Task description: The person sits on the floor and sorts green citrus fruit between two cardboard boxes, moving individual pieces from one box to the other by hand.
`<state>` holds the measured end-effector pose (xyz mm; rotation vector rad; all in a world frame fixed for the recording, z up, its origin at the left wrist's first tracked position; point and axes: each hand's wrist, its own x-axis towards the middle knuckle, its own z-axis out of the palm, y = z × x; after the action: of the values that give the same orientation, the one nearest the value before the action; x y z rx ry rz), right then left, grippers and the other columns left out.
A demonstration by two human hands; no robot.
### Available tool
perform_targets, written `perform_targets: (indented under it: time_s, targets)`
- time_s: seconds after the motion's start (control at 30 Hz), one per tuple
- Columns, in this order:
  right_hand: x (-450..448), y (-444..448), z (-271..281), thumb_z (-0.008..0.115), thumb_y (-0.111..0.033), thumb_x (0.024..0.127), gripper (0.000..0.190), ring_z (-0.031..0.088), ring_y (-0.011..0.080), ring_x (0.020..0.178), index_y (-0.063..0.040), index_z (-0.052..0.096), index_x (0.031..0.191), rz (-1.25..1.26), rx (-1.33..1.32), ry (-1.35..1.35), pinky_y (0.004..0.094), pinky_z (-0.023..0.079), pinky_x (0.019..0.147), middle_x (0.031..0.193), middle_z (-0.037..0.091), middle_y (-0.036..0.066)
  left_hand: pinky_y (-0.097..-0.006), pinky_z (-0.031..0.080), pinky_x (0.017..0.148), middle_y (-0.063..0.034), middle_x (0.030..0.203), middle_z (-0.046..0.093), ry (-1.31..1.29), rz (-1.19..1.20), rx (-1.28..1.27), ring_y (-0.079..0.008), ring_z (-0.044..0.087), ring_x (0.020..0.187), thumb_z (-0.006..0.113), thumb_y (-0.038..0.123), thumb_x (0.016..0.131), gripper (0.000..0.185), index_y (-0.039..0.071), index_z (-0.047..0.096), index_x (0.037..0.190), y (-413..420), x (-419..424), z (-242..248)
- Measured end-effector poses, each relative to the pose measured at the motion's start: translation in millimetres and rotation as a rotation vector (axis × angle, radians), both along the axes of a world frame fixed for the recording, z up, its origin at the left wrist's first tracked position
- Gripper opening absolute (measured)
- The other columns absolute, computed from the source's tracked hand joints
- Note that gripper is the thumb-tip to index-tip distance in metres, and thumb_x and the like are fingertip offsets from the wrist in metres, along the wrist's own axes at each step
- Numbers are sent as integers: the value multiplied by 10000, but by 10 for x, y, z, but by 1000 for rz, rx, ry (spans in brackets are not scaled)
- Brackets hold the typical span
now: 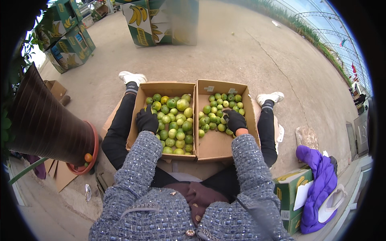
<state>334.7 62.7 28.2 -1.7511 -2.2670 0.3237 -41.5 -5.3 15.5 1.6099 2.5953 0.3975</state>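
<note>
Two open cardboard boxes stand side by side between my legs. In the left box (169, 86) many green tomatoes (172, 133) cover most of the bottom, a few of them turning yellow. My left hand (147, 119), in a black glove, lies over tomatoes along that box's left side; its fingertips are partly hidden. The right box (214, 147) holds smaller green tomatoes (214, 110), with bare cardboard at its near end. There my right hand (235, 120), also gloved in black, rests on the tomatoes with fingers bent. What lies under its palm is hidden.
A tall dark ribbed planter (54, 120) on a red saucer (96, 147) stands at left. Banana cartons (159, 24) are stacked ahead, others (68, 45) at far left. At right, a purple jacket (316, 180) drapes over a green carton (291, 192). A stone (307, 137) lies nearby.
</note>
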Motion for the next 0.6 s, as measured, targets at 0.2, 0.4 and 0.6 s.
perform_targets:
  time_s: [0.2,0.4,0.6]
  targets:
    - [-22,-63,-452,633,-153,833,333,629,332,979,-155,627,1166,14,58,-23,452,509,821,1086,627,131,-525,371,1019,-186,1411,434,-29,12,51,-403,479,1209,538,428,908,577,210,434,1433,-29,-24,-223]
    - [-19,37,-391,640,-141,941,357,607,169,1049,4,569,1260,-281,45,943,298,504,903,1222,609,107,-503,376,1033,-227,1390,459,92,-280,531,-398,472,1239,637,392,885,617,105,466,1404,82,326,200]
    - [-647,-200,104,637,-123,938,485,605,141,1030,-34,486,1390,67,-115,1428,276,517,899,1201,612,59,-423,465,949,-192,1222,588,-444,-816,524,-340,580,1100,687,272,861,652,100,435,1437,184,1263,641]
